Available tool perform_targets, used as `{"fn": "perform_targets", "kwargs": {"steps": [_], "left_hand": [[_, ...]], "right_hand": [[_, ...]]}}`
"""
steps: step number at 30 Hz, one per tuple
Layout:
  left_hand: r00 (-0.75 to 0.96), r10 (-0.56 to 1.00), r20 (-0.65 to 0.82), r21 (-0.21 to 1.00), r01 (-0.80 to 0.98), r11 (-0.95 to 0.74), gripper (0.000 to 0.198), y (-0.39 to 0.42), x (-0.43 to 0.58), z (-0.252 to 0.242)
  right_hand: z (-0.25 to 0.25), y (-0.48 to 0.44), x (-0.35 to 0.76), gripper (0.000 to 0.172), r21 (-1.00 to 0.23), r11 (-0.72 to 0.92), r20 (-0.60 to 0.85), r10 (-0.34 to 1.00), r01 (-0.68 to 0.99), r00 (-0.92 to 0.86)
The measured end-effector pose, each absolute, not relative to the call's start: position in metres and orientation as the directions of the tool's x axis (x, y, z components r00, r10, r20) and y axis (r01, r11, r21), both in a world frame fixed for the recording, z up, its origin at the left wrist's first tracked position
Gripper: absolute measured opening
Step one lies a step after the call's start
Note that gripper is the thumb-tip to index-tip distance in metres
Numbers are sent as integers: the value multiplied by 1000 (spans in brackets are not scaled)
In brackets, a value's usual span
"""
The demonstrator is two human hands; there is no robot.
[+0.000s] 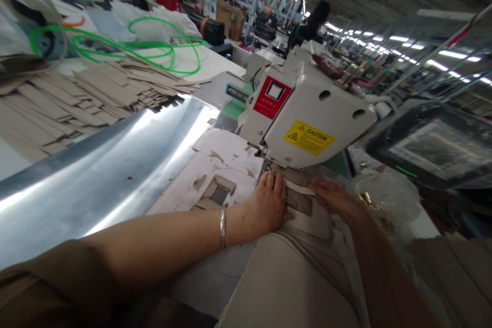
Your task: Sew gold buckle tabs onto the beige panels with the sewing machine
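My left hand [269, 202] lies flat, palm down, on a beige fabric panel [313, 225] under the front of a white sewing machine head [307, 107]. Its fingertips are close to the machine's needle area. At the right side of the same panel, the fingers of my right hand [336, 199] are closed on the end of a narrow pale strip [300, 187]. That strip runs across the panel toward my left hand, just above a rectangular cut-out. A larger beige piece [292, 282] hangs from the panel toward me.
Left of the machine is a shiny metal plate [115, 174], with many beige strips [77, 97] piled behind it. Green tubing [165, 56] loops over the table. A control screen [434, 143] and a plastic bag [388, 195] with brass-coloured parts are at right. People sit farther back.
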State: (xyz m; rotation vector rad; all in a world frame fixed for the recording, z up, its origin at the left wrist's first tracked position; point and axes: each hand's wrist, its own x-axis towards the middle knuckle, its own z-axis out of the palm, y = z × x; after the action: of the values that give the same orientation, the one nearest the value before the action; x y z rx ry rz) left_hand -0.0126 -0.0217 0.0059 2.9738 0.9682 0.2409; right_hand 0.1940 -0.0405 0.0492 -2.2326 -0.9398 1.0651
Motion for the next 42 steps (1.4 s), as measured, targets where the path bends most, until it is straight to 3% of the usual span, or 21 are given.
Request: {"fn": "perform_targets", "kwargs": {"steps": [12, 16, 21, 26, 37, 42], "left_hand": [[752, 656, 69, 55, 653, -755, 89, -27, -7, 11], [752, 650, 111, 26, 652, -758, 92, -26, -9, 19], [793, 590, 155, 87, 584, -807, 67, -17, -17, 24], [834, 498, 239, 148, 476, -867, 50, -7, -17, 15], [908, 304, 287, 197, 255, -947, 62, -12, 20, -5], [916, 320, 241, 213, 272, -939, 63, -12, 23, -4]], "right_hand": [[52, -41, 183, 33, -681, -608, -450, 788, 409, 421], [54, -41, 185, 30, -659, -623, -458, 777, 421, 432], [56, -43, 194, 29, -597, -658, -454, 748, 458, 484], [54, -49, 204, 33, -616, -641, -460, 765, 459, 451], [49, -56, 203, 23, -702, -631, -508, 769, 329, 389], [44, -53, 195, 23, -598, -657, -448, 749, 460, 488]]}}
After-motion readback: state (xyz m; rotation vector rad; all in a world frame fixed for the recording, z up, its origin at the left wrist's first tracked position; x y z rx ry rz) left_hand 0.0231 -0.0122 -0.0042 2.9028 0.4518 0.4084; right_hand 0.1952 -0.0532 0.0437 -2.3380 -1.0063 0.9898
